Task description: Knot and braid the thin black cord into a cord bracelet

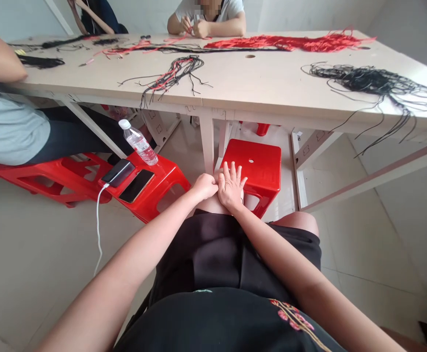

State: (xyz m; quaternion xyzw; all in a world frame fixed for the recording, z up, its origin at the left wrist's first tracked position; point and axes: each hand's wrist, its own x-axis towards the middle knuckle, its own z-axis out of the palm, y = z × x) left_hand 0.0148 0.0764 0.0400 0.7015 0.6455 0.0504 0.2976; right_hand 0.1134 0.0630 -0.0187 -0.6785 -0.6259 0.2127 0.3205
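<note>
My left hand (204,187) is curled closed over my bare knee, its thumb side turned toward the other hand. Whatever its fingers hold, if anything, is hidden. Right beside it, my right hand (231,186) lies flat on the leg with its fingers spread apart. Just beyond the hands stands a red plastic stool (257,159) with a small hole in its seat. On the table in front lie a bundle of black and red cords (174,73) and a tangled heap of black cords (367,80), both out of the hands' reach as they rest now.
A second red stool (169,173) at left bears a water bottle (140,144), a phone (137,186) and a dark device (118,172) with a white cable. Red cords (301,41) stretch along the table (250,85). Other people sit at left and across.
</note>
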